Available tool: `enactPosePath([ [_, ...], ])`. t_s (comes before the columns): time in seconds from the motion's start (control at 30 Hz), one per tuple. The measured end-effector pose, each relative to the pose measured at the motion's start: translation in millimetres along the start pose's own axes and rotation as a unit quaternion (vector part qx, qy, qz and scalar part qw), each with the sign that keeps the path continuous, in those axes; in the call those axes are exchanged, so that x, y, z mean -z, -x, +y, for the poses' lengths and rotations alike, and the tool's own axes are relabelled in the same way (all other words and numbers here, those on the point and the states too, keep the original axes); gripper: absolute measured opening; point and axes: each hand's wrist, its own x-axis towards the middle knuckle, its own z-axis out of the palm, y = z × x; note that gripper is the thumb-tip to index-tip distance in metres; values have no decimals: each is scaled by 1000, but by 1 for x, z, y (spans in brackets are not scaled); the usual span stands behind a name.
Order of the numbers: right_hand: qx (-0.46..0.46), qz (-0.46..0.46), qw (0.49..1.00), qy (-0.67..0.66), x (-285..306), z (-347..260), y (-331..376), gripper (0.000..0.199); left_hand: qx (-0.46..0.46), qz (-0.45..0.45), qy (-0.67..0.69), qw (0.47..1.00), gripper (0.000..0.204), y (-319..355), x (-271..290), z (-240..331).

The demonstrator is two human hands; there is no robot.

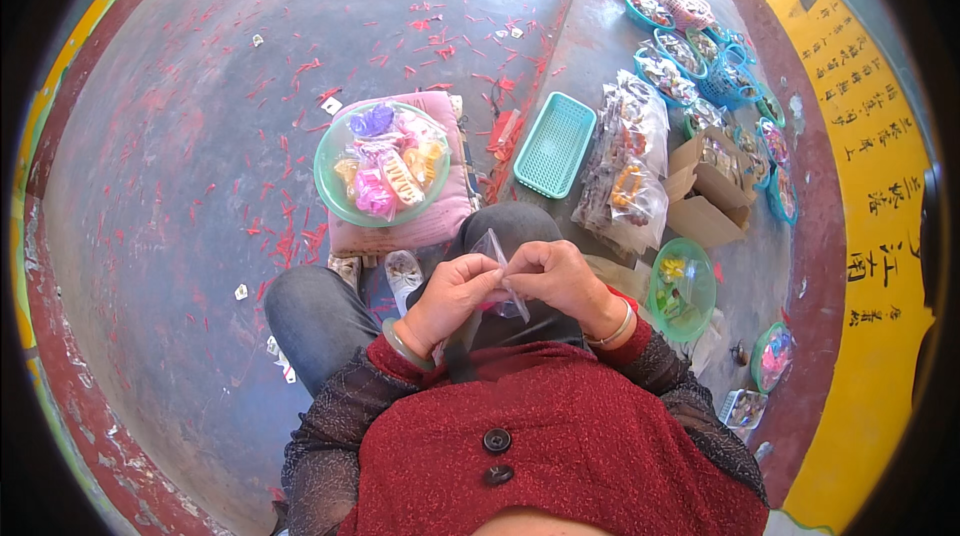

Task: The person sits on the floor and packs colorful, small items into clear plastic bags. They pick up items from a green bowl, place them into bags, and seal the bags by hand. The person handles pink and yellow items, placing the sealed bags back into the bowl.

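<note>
Over my lap, both hands meet at a small clear plastic bag (516, 304). My left hand (455, 294) pinches it from one side, thumb and fingers pressed together. From the other side, my right hand (562, 281) grips the bag's edge the same way. Part of the bag stands up above the fingers and part hangs below. Something pinkish shows faintly near its lower part, too small to name. Ahead of my hands and to the left, a green bowl (326, 186) holds bagged items in purple, pink, white and yellow. It rests on a pink cushion (400, 238).
An empty teal basket (556, 144) lies ahead. Right of it are a pile of clear bags (630, 171), an open cardboard box (712, 216) and a green bowl (700, 321) with yellow pieces. Several filled baskets (672, 51) stand far right. Red scraps (440, 51) litter the floor.
</note>
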Motion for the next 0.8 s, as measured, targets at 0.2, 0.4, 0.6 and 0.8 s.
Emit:
enactPosePath([
  [0.2, -39, -22, 993, -112, 3, 3, -1, 13, 2, 2, 27, 1000, 17, 0, 0, 0],
  [0.4, -62, -23, 974, -215, 6, 7, -2, 10, -16, 15, 44, 999, 14, 0, 1, -3],
  [0.6, 19, 120, 993, 1, 5, 20, -4, 8, -37, 39, -15, 998, 12, 2, -1, 5],
  [0.8, 63, 202, 955, 207, 24, 8, 2, 9, -55, 43, 36, 997, 11, 4, 0, 15],
])
